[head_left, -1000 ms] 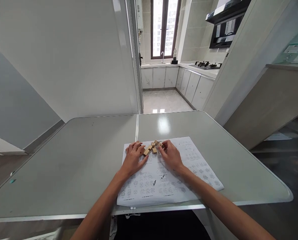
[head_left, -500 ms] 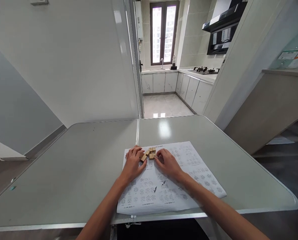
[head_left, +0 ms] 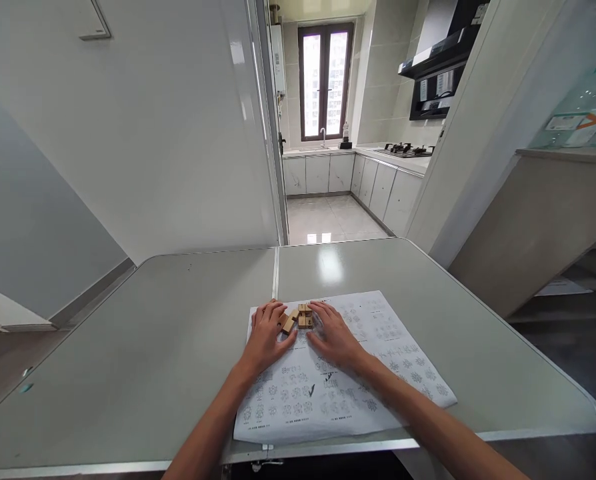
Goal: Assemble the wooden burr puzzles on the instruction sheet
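Several small wooden blocks (head_left: 298,317) lie in a loose cluster on a white printed sheet (head_left: 378,360) spread on the grey table (head_left: 153,347). My left hand (head_left: 265,337) rests flat on the sheet just left of the blocks, fingertips touching the nearest one. My right hand (head_left: 332,333) lies on the sheet to their right, fingers stretched toward the cluster and touching it. Neither hand has lifted a block.
The table's metal seam (head_left: 275,273) runs away from me beside the sheet. A white wall stands behind the left half. Beyond the table's far edge a doorway opens onto a kitchen (head_left: 338,180) with cabinets. A counter (head_left: 553,200) stands at the right.
The blocks have been pushed closer together. My right hand has flattened and shifted left against them. The camera has tilted up a little.
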Tool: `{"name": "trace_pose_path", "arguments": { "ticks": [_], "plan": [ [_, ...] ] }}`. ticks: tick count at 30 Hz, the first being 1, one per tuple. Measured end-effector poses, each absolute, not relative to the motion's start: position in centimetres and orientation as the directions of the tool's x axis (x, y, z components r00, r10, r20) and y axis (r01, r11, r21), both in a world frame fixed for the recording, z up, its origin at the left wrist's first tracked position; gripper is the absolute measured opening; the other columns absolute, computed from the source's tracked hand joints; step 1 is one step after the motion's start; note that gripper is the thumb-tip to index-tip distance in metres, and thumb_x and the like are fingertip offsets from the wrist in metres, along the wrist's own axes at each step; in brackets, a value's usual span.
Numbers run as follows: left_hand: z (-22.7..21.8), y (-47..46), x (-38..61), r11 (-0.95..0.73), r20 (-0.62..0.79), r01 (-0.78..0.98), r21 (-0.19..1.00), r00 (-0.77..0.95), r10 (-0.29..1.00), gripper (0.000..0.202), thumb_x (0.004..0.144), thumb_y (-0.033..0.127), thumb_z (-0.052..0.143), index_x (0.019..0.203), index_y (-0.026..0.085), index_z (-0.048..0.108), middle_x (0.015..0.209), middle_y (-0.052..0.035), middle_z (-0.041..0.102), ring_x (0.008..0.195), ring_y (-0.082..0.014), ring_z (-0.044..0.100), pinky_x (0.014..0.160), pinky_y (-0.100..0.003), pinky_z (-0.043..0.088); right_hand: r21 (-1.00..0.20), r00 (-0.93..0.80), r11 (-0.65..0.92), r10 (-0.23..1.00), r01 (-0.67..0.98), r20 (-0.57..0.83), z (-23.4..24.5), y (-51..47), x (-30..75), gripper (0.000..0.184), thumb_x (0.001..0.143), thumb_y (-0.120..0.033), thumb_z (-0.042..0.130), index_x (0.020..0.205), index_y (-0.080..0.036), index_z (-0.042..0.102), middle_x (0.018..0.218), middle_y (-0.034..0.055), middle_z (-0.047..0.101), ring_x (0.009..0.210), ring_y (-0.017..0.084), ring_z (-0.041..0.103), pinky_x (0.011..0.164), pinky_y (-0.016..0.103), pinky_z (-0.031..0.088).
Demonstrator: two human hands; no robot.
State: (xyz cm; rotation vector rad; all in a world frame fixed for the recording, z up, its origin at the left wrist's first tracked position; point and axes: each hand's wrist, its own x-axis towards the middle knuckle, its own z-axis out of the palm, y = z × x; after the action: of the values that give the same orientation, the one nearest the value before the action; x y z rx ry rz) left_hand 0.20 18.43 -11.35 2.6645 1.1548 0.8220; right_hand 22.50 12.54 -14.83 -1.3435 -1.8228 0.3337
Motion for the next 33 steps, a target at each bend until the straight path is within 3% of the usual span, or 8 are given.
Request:
{"name": "trace_pose_path", "arguments": {
  "ticks": [9, 16, 20, 28, 33],
  "plan": [
    [-10.9, 18.5, -0.1, -0.697, 0.433, 0.638, 0.328, 0.554, 0.711, 0.057, 0.084, 0.034, 0.074, 0.136, 0.026, 0.051, 0.139, -0.0098, 0.059, 0.131, -0.0338, 0.050, 0.108, -0.051, 0.041, -0.694, -0.049, 0.346, 0.911, 0.631, 0.409, -14.8, 12.4, 22.4, 0.056, 0.091, -0.023, 0.067, 0.144, -0.030, 0.051, 0.143, 0.0090, 0.059, 0.137, 0.029, 0.052, 0.116, 0.054, 0.045],
    [-10.9, 18.4, 0.0, -0.708, 0.446, 0.632, 0.314, 0.561, 0.698, 0.058, 0.083, 0.033, 0.073, 0.136, 0.026, 0.051, 0.138, -0.0097, 0.060, 0.130, -0.0329, 0.051, 0.109, -0.051, 0.041, -0.651, -0.161, 0.369, 0.920, 0.663, 0.358, -15.1, 12.9, 22.9, 0.069, 0.096, -0.032, 0.066, 0.158, -0.031, 0.037, 0.164, 0.0094, 0.040, 0.154, 0.029, 0.033, 0.124, 0.055, 0.033],
    [-10.8, 18.3, 0.0, -0.708, 0.434, 0.628, 0.323, 0.567, 0.700, 0.058, 0.083, 0.032, 0.073, 0.136, 0.025, 0.051, 0.139, -0.0105, 0.060, 0.131, -0.0333, 0.051, 0.109, -0.051, 0.041, -0.631, -0.225, 0.385, 0.920, 0.673, 0.321, -14.8, 13.4, 23.2, 0.071, 0.097, -0.034, 0.066, 0.160, -0.029, 0.033, 0.162, 0.0096, 0.045, 0.157, 0.030, 0.028, 0.125, 0.053, 0.031],
    [-10.9, 18.4, -0.1, -0.705, 0.424, 0.617, 0.349, 0.567, 0.706, 0.062, 0.081, 0.034, 0.076, 0.137, 0.026, 0.051, 0.140, -0.0106, 0.059, 0.135, -0.0343, 0.049, 0.111, -0.051, 0.040, -0.644, -0.217, 0.428, 0.898, 0.635, 0.383, -13.5, 13.2, 23.0, 0.067, 0.091, -0.026, 0.074, 0.151, -0.028, 0.044, 0.144, 0.0119, 0.059, 0.140, 0.032, 0.051, 0.116, 0.056, 0.042],
    [-10.9, 18.6, -0.3, -0.674, 0.415, 0.625, 0.394, 0.533, 0.737, 0.058, 0.084, 0.037, 0.074, 0.137, 0.026, 0.052, 0.140, -0.0096, 0.060, 0.134, -0.0328, 0.049, 0.112, -0.050, 0.040, -0.641, -0.206, 0.425, 0.898, 0.639, 0.390, -13.1, 12.8, 22.7, 0.066, 0.087, -0.024, 0.077, 0.146, -0.026, 0.049, 0.136, 0.0117, 0.063, 0.132, 0.031, 0.055, 0.110, 0.054, 0.048]
  ]
}}
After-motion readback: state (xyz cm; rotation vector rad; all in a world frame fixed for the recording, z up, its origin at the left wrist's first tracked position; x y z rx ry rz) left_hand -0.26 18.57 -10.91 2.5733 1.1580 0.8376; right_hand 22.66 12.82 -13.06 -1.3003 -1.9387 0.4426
